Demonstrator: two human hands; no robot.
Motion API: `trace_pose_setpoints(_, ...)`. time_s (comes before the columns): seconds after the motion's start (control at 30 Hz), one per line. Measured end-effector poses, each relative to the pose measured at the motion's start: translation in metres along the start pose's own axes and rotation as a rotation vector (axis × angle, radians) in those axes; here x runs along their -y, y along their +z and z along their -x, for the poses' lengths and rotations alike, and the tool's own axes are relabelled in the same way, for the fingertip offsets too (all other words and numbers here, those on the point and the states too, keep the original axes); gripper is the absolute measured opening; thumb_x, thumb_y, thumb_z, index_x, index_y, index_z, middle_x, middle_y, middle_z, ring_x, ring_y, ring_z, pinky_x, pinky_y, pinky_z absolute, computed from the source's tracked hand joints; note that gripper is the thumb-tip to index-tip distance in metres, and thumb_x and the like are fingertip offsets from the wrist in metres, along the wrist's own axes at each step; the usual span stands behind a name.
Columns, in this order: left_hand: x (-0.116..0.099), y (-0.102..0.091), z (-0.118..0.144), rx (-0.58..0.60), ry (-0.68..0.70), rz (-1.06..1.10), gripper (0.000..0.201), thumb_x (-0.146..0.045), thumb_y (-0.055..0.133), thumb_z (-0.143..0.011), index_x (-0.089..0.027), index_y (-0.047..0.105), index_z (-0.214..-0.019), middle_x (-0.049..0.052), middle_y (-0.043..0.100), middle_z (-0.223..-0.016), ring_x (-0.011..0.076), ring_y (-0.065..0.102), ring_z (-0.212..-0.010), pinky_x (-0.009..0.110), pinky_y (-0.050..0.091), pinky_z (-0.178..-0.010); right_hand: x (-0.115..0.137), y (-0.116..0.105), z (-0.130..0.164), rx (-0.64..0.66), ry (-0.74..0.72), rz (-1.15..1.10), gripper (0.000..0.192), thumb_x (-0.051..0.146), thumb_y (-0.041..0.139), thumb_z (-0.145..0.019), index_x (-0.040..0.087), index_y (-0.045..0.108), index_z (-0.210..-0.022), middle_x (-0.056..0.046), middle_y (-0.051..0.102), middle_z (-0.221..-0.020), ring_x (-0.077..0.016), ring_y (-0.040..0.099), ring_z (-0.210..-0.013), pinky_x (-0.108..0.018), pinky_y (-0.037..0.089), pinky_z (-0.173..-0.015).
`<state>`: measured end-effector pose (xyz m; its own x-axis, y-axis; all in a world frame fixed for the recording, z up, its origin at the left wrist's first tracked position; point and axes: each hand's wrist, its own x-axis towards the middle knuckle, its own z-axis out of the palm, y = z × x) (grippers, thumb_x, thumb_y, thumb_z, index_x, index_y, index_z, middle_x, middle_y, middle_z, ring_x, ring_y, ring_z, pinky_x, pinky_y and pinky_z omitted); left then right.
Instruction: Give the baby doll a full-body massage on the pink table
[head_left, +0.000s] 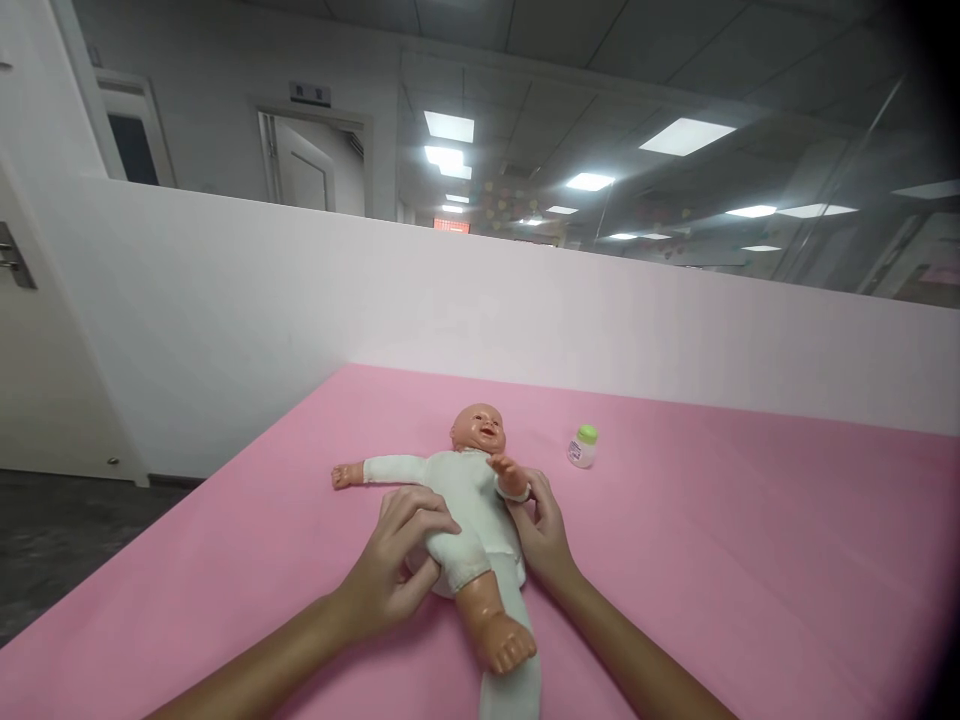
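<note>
Pink padding covers the table from edge to edge, and a baby doll lies face up near its middle, head towards twelve o'clock and legs towards six. One doll arm stretches flat out to nine o'clock, while the other is bent up off the surface. The doll wears a white one-piece garment; a bare plastic leg sticks out of it at six o'clock, and a loose white trouser leg trails on to the bottom edge of the view.

From seven o'clock the person's left hand comes in and rests on the doll's hip, fingers curled and bunched into the white cloth, thumb tucked beneath, so it looks to be gripping the fabric rather than the body. This hold probably keeps the doll from sliding on the smooth mat. From five o'clock the right hand reaches to the doll's far side; its fingers are half closed at the cuff of the raised arm, seemingly pinching the sleeve end, though the exact contact is partly hidden by the doll's wrist.

At two o'clock from the doll's head, well apart from both hands, stands a small bottle with a green cap, upright. A pale partition wall rises behind the table.
</note>
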<state>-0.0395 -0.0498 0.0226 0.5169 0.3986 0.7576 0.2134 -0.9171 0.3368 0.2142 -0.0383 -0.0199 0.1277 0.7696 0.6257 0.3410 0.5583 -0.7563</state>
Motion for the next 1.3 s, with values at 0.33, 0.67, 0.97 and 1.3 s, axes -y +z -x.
trace_pose_setpoints(0.33, -0.003, -0.002, -0.003, -0.029, -0.017, -0.026, 0.041, -0.003, 0.049, -0.085, -0.024, 0.058, -0.119, 0.008, 0.059, -0.114, 0.0250, 0.054, -0.112, 0.042, 0.045, -0.095, -0.005, 0.003, 0.004, -0.012, 0.043, -0.018, 0.029, 0.031, 0.056, -0.097, 0.027, 0.061, -0.126, -0.008, 0.064, -0.127, -0.0268, 0.059, -0.120, -0.044, 0.050, -0.100)
trace_pose_setpoints(0.67, -0.001, 0.002, -0.001, -0.030, -0.018, -0.106, 0.045, -0.004, 0.049, -0.088, -0.026, 0.058, -0.126, 0.008, 0.060, -0.118, 0.0254, 0.053, -0.115, 0.043, 0.043, -0.098, -0.002, 0.002, 0.003, 0.033, -0.054, 0.064, 0.029, 0.026, 0.058, -0.094, 0.029, 0.067, -0.121, -0.008, 0.064, -0.123, -0.0282, 0.056, -0.122, -0.046, 0.048, -0.104)
trace_pose_setpoints(0.97, -0.006, -0.002, -0.002, -0.033, 0.010, -0.023, 0.033, -0.006, 0.050, -0.081, -0.022, 0.059, -0.108, 0.008, 0.060, -0.109, 0.0261, 0.054, -0.109, 0.043, 0.046, -0.093, -0.002, 0.003, 0.002, -0.044, 0.068, -0.049, 0.029, 0.035, 0.053, -0.100, 0.026, 0.061, -0.126, -0.008, 0.066, -0.125, -0.0262, 0.060, -0.118, -0.044, 0.051, -0.099)
trace_pose_setpoints(1.3, 0.001, 0.004, 0.000, -0.041, -0.024, -0.079, 0.042, -0.006, 0.048, -0.091, -0.025, 0.055, -0.129, 0.009, 0.059, -0.123, 0.0258, 0.052, -0.119, 0.044, 0.044, -0.101, -0.001, 0.002, 0.003, 0.064, -0.150, 0.093, 0.028, 0.025, 0.056, -0.095, 0.031, 0.067, -0.120, -0.007, 0.065, -0.122, -0.0279, 0.056, -0.122, -0.050, 0.045, -0.108)
